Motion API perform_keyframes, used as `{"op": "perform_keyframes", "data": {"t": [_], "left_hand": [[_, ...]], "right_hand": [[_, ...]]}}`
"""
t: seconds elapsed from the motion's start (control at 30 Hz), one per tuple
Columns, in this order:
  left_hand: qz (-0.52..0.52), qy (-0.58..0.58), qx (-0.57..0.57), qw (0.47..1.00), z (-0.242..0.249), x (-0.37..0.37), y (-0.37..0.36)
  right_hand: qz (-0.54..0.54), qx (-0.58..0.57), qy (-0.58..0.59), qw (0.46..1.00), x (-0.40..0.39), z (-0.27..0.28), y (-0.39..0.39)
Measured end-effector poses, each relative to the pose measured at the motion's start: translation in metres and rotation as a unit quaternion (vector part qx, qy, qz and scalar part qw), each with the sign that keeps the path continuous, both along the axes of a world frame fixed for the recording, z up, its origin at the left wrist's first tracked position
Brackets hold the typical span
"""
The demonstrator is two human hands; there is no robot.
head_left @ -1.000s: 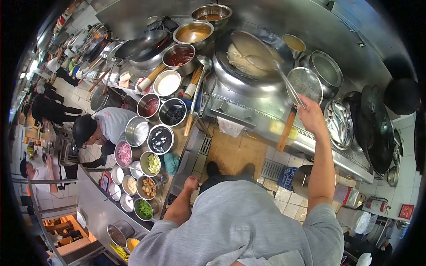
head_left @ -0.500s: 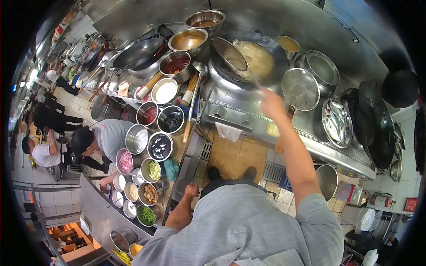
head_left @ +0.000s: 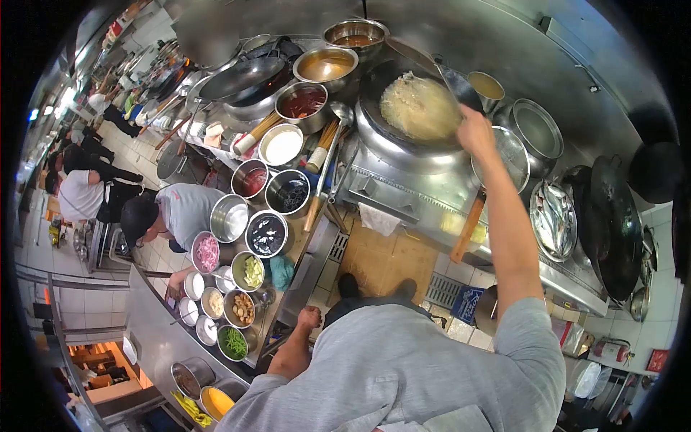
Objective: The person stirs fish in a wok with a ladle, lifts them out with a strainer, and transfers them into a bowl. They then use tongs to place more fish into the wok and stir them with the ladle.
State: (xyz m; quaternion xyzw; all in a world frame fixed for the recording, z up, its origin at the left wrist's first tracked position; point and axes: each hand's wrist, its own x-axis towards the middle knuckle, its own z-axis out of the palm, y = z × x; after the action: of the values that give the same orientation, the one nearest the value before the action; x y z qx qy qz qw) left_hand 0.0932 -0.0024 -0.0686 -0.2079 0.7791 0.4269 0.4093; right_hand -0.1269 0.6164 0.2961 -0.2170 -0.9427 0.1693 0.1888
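Observation:
My right hand (head_left: 476, 131) is closed around the handle of a long-handled round skimmer (head_left: 412, 52), raised over the far rim of the black wok (head_left: 371, 93). Its disc is tilted, so I see it nearly edge-on. Pale, frothy food in liquid (head_left: 417, 104) fills the wok on the steel stove. Just right of my hand lies a mesh strainer (head_left: 512, 160) with a wooden handle. My left hand (head_left: 309, 317) is a loose fist beside the counter edge, with nothing showing in it.
On the left counter stand bowls of red sauce (head_left: 302, 103), white liquid (head_left: 281, 145), green vegetables (head_left: 234, 344) and sliced onion (head_left: 206, 251). A ladle (head_left: 324, 162) lies along its edge. A fish platter (head_left: 553, 219) and dark woks (head_left: 612, 227) are right. A co-worker (head_left: 183, 212) bends over the counter's far side.
My right hand has moved up and away with the skimmer, lifting it from above the food to the far rim and tilting it. My left hand stays closed. The view has shifted slightly.

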Motion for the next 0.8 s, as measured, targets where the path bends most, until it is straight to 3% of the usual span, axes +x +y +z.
{"op": "perform_keyframes", "data": {"t": [0.13, 0.37, 0.43, 0.57, 0.8], "left_hand": [[-0.013, -0.009, -0.011, 1.0, -0.001, 0.007, -0.004], [0.052, -0.045, 0.111, 0.991, -0.019, 0.002, -0.007], [0.079, -0.027, 0.074, 0.994, -0.016, 0.004, -0.002], [0.016, -0.028, 0.011, 0.999, -0.008, -0.002, 0.003], [0.025, -0.024, 0.031, 0.999, -0.001, -0.003, 0.004]], "right_hand": [[0.026, 0.138, -0.123, 0.982, 0.004, 0.047, 0.001], [0.043, 0.273, -0.15, 0.949, -0.012, 0.01, 0.03], [0.043, 0.292, -0.151, 0.943, -0.005, 0.004, 0.035], [0.028, 0.278, -0.176, 0.944, 0.005, 0.003, 0.035], [0.007, 0.223, -0.19, 0.956, 0.031, 0.022, 0.029]]}}
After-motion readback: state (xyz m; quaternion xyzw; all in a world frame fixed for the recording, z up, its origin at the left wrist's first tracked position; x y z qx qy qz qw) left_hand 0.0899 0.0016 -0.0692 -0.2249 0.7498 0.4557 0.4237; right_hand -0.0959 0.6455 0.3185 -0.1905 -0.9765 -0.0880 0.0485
